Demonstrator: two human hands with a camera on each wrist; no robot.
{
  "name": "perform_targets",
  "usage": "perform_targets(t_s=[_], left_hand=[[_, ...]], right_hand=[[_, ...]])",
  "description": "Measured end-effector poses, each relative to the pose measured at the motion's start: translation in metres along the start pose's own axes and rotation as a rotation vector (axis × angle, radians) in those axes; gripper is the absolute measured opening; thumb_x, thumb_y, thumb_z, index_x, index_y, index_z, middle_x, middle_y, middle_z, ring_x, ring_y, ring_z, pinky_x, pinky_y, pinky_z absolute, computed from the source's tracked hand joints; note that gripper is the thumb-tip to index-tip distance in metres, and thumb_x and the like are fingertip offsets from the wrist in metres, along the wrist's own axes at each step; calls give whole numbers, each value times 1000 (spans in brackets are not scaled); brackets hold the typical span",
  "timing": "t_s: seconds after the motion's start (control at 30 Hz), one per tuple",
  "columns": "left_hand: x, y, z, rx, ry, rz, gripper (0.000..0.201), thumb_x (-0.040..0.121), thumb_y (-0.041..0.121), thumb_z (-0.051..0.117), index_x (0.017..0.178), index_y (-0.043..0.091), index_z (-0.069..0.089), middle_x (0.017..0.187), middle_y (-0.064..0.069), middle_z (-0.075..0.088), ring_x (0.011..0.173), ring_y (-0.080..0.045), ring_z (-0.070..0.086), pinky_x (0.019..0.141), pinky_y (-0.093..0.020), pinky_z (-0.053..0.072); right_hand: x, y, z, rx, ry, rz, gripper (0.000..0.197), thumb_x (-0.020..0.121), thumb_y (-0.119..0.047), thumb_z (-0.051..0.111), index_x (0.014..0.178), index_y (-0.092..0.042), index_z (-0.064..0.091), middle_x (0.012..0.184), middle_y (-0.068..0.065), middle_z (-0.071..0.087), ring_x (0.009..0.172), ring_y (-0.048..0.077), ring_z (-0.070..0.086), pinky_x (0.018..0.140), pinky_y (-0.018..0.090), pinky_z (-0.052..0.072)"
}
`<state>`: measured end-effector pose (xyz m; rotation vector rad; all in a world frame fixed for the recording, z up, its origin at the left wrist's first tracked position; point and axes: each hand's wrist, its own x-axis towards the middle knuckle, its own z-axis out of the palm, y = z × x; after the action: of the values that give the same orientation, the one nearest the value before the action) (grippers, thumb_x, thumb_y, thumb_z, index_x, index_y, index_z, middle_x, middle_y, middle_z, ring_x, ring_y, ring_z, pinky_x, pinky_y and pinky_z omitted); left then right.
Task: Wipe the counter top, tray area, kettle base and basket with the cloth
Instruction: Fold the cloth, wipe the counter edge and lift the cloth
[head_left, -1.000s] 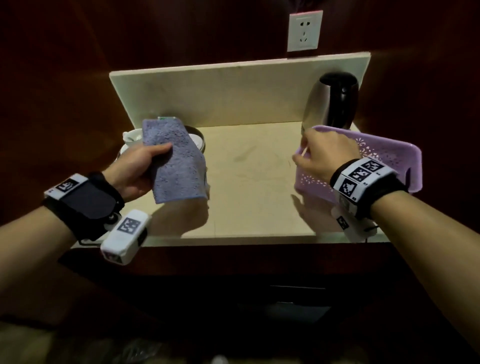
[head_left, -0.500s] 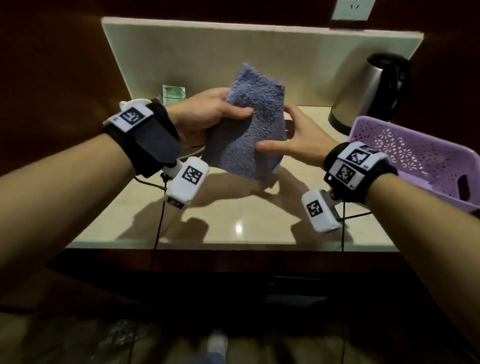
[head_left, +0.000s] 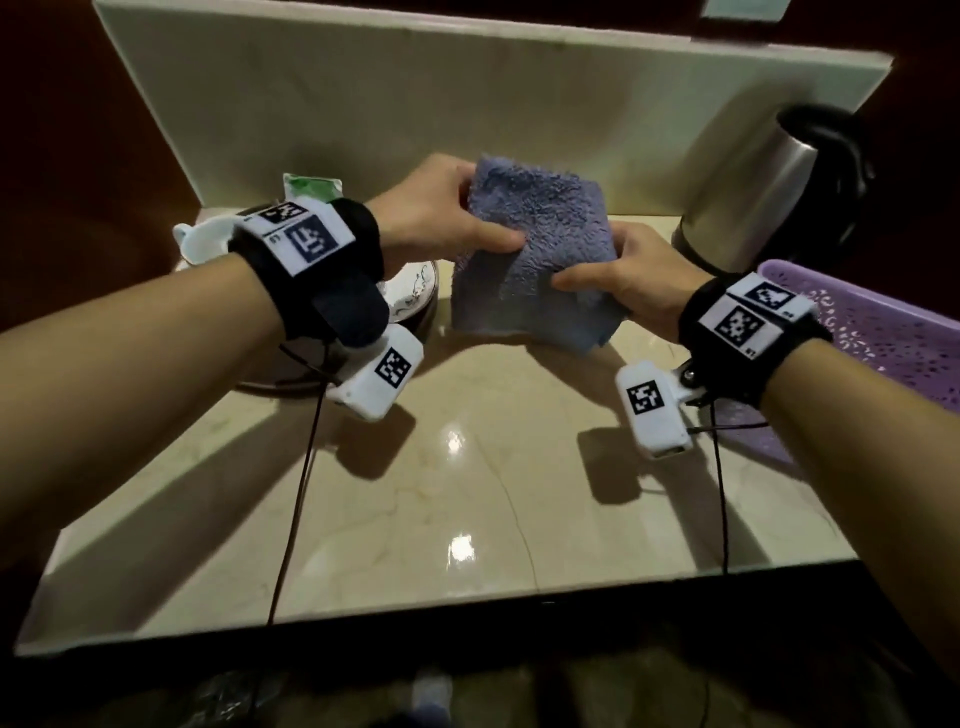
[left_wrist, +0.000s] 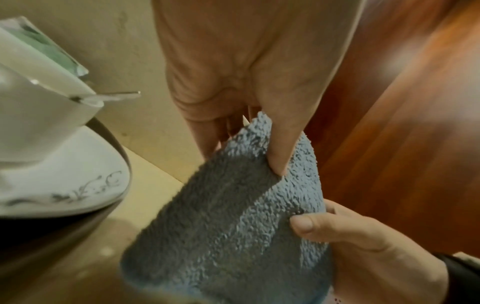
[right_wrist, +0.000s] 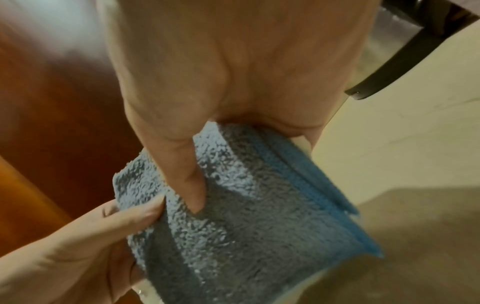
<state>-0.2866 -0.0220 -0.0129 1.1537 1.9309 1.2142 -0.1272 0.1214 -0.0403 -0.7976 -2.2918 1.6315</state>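
A folded blue-grey cloth (head_left: 535, 249) is held in the air above the beige counter top (head_left: 457, 467). My left hand (head_left: 441, 213) pinches its upper left edge with thumb on the front; the left wrist view shows the cloth (left_wrist: 233, 222) under that thumb. My right hand (head_left: 623, 270) grips the right side, thumb across the front, as the cloth (right_wrist: 246, 216) shows in the right wrist view. The steel kettle (head_left: 769, 182) stands at the back right. The purple basket (head_left: 883, 338) sits at the right edge.
A round tray (head_left: 415, 317) with a white cup (head_left: 202, 239) and saucer sits at the back left, a green packet (head_left: 311, 187) behind it. A cream backsplash (head_left: 415, 104) rises at the rear. Thin cables hang from both wrist cameras over the front edge.
My right hand left the basket, came to the cloth and now grips its right side. My left hand carried the cloth from the left to the middle. The view moved closer.
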Motion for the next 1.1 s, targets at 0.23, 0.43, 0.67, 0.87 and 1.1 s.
perform_targets(t_s=[0.23, 0.43, 0.67, 0.87, 1.1], left_hand=[[12, -4, -17, 292, -95, 94, 24, 81, 2, 74, 103, 8, 71, 97, -11, 73, 83, -17, 66, 76, -33, 55], [-1, -18, -5, 631, -436, 124, 14, 89, 10, 63, 102, 15, 67, 89, 0, 64, 81, -17, 59, 71, -32, 48], [-29, -38, 12, 857, -666, 103, 19, 95, 30, 56, 112, 25, 62, 109, 4, 65, 98, -18, 60, 93, -41, 48], [-53, -34, 14, 631, -747, 101, 23, 98, 26, 57, 116, 14, 65, 107, -2, 70, 97, -14, 62, 94, -34, 49], [-77, 9, 11, 174, -543, -72, 22, 100, 15, 50, 112, 1, 62, 102, -16, 70, 93, -27, 70, 77, -38, 59]], right_hand=[[14, -12, -11, -341, 59, -158, 32, 79, 2, 68, 102, -19, 66, 94, 3, 69, 86, 14, 64, 81, 34, 55], [8, -1, 0, -716, -268, -92, 29, 84, -9, 70, 112, -14, 71, 97, 3, 71, 82, 13, 64, 76, 30, 55], [-15, 15, 19, -928, -453, -48, 30, 78, -29, 77, 108, -26, 70, 90, -7, 66, 82, 16, 58, 76, 28, 45], [-41, 9, 17, -808, -500, -34, 9, 85, -27, 71, 93, -23, 73, 90, -4, 72, 82, 16, 61, 81, 31, 50], [-74, -18, -6, -575, -405, 22, 17, 88, -37, 68, 99, -25, 68, 84, 0, 72, 63, 10, 65, 54, 24, 51]])
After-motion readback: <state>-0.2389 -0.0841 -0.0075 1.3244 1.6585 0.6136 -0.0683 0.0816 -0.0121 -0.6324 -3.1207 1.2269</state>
